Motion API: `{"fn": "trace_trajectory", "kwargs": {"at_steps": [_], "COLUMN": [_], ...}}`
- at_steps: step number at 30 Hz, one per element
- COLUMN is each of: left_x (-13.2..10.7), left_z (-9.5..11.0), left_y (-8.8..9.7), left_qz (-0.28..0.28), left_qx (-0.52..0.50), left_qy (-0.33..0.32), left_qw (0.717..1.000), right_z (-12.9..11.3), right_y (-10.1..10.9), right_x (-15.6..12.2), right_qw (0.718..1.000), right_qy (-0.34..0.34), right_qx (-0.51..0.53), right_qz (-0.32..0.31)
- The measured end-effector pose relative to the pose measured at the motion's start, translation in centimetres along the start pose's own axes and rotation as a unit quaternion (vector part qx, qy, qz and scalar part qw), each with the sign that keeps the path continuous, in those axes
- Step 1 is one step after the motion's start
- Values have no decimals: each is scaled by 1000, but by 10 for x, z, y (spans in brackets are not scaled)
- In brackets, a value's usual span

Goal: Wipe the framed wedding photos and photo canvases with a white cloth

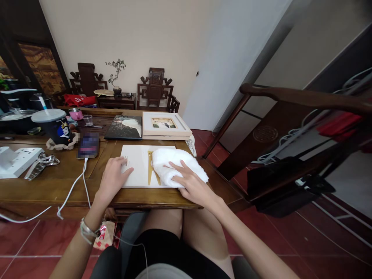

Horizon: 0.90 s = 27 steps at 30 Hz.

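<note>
A white rectangular board [135,166] with gold shapes lies flat near the table's front edge. My left hand [112,178] rests on its left edge, thumb stretched out apart from bent fingers, holding nothing. A fluffy white cloth [192,161], loosely bunched, covers the board's right part and hangs past its right side. On top of the cloth, my right hand [192,184] presses down with its fingers spread into the folds. The thumb of that hand is hard to see. Whatever lies beneath the cloth is hidden.
Behind the board lie a dark photo panel [123,128] and a pale framed picture [180,126]. To the left are a phone [88,145] on a white cable, a lidded cup [55,126] and a power strip [21,161]. A wooden chair [261,131] stands right.
</note>
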<state>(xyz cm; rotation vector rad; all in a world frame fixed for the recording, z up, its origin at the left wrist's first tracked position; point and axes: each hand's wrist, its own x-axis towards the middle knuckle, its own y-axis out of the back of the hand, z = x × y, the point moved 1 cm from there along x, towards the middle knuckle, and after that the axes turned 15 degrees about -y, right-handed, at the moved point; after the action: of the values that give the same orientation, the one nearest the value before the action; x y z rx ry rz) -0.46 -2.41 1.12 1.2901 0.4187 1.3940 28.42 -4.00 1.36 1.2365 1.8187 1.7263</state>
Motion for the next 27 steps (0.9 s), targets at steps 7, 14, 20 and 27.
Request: {"fn": "trace_trajectory", "kwargs": {"at_steps": [7,14,20,27], "left_x": [0,7,3,0], "left_z": [-12,-15,-2,2], "left_y": [-18,-16,-23,-25], "left_qz": [-80,-105,-71,-59], "left_qx": [-62,-87,-44,-30], "left_qy": [-63,-57,-60,-63], "left_qw": [993,989,995,996], "right_z": [8,51,49,-5], "right_y": [38,21,0,40], "right_x": [-2,67,71,-14], "right_qw": [998,996,997,997], "right_qy": [-32,-40,-40,0], "right_qx": [-8,-45,-46,4], "right_qz": [-61,-64,-38,-74]}}
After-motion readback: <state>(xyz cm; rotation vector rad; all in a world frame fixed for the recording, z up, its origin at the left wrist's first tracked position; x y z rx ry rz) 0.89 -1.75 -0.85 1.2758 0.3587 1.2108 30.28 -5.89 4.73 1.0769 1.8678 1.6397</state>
